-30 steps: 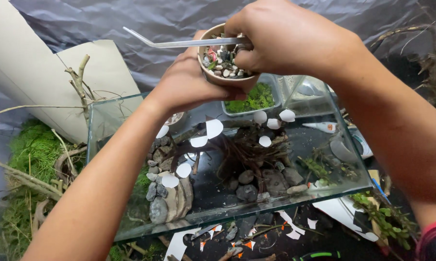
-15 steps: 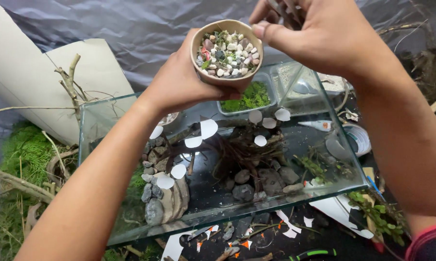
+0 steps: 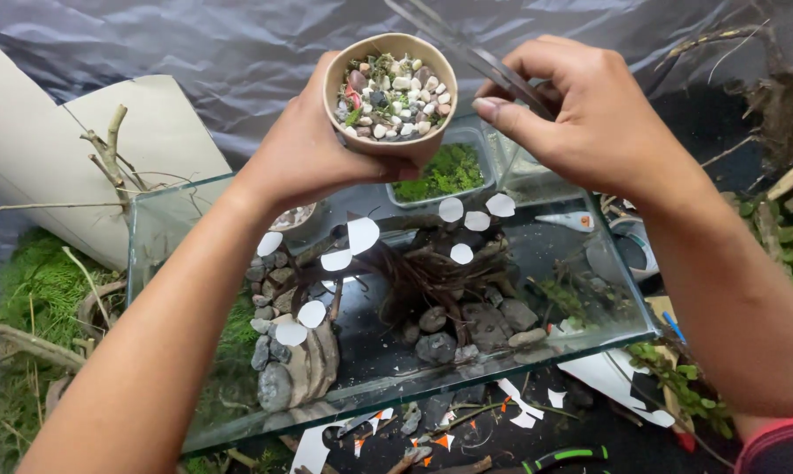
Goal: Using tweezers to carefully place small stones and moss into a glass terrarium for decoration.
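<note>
My left hand (image 3: 304,145) grips a tan paper cup (image 3: 389,95) filled with small white, grey and pink pebbles, held tilted above the back of a glass tank (image 3: 590,329). My right hand (image 3: 585,118) pinches long metal tweezers (image 3: 467,48) just right of the cup, the tips pointing up and away to the left. Inside the tank lie dark roots (image 3: 414,272), grey stones (image 3: 436,347), a stack of flat rocks (image 3: 304,364) and several white paper discs (image 3: 361,234).
A clear tray of green moss (image 3: 445,171) sits behind the tank. Beige cardboard (image 3: 80,149), bare twigs (image 3: 107,154) and a moss heap (image 3: 36,281) lie to the left. Paper scraps (image 3: 519,408) and a black-and-green tool handle (image 3: 563,456) lie in front; leafy sprigs (image 3: 686,386) at right.
My right hand lifted the tweezers off the cup's pebbles and swung out to the right of it. The cup shifted slightly left and its pebbles came into full view.
</note>
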